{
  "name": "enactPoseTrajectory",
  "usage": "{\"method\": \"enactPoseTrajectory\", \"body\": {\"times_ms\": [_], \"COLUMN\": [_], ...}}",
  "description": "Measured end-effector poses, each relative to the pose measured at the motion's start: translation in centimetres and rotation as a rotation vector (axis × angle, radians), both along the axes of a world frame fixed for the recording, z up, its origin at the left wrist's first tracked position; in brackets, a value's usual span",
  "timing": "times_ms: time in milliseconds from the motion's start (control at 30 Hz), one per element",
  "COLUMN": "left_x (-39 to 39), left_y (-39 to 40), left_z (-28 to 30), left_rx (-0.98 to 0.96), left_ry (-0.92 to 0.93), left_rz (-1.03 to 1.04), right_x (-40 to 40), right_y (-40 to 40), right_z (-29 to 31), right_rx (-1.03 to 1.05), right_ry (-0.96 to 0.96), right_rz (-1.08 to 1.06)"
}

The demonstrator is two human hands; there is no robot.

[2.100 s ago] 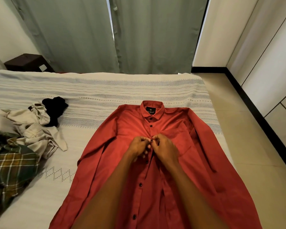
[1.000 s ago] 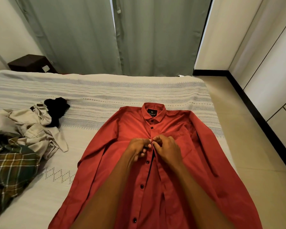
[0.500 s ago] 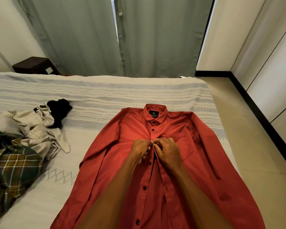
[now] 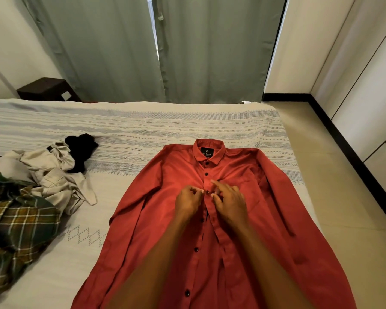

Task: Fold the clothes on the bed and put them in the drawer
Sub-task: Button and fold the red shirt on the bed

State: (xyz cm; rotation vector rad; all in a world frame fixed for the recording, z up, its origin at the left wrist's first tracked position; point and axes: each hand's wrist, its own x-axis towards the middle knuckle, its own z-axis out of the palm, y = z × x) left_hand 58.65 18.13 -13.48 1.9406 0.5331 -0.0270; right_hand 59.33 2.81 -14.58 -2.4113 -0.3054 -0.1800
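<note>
We have the red long-sleeved button-up shirt (image 4: 210,219) spread face up on the near right part of the white bed with its grey-striped cover (image 4: 120,130), collar far from us, sleeves lying along its sides. Our left hand (image 4: 188,202) sits just left of the placket with its fingers curled in; whether they pinch cloth we cannot tell. Our right hand (image 4: 228,201) rests just right of it, fingers loosely spread and the forefinger raised, holding nothing we can make out. Between them the upper black buttons look fastened, while the lower placket gapes a little. We judge the fabric thin, light and a bit slick, so it should crease cleanly but slide if tugged; it is best taken at the shoulder seams and hem, or by the placket edges for buttoning. On the left lies the heap to be folded later: a crumpled beige garment (image 4: 54,175), a green plaid cloth (image 4: 16,230) and a small black piece (image 4: 81,148).
</note>
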Motion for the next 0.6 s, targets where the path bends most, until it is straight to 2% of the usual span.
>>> {"method": "enactPoseTrajectory", "body": {"times_ms": [67, 167, 267, 333, 433, 533, 600], "left_x": [-1.7, -4.5, -6.1, -6.8, -7.5, -7.6, -7.4], "left_y": [0.0, 0.0, 0.1, -0.2, -1.0, -1.3, -1.1], "left_z": [0.3, -0.1, -0.5, -0.5, -0.4, -0.4, -0.6], "left_rx": [0.013, 0.000, 0.238, 0.432, 0.575, 0.512, 0.456], "left_ry": [-0.058, -0.064, -0.020, 0.015, 0.063, 0.034, 0.010], "left_rz": [-0.015, -0.140, -0.319, -0.378, -0.369, -0.311, -0.287], "right_x": [-1.1, -3.5, -5.7, -6.6, -6.7, -6.7, -6.8], "right_y": [-0.4, -0.6, -0.3, 0.0, 0.3, 0.0, -0.1], "right_z": [0.5, 0.9, 0.7, 0.6, 1.5, 2.2, 2.2], "right_rx": [0.029, -0.153, -0.398, -0.458, -0.402, -0.311, -0.330], "right_ry": [0.007, 0.099, 0.157, 0.162, 0.262, 0.363, 0.388], "right_rz": [-0.069, -0.109, -0.108, -0.116, -0.150, -0.144, -0.095]}}
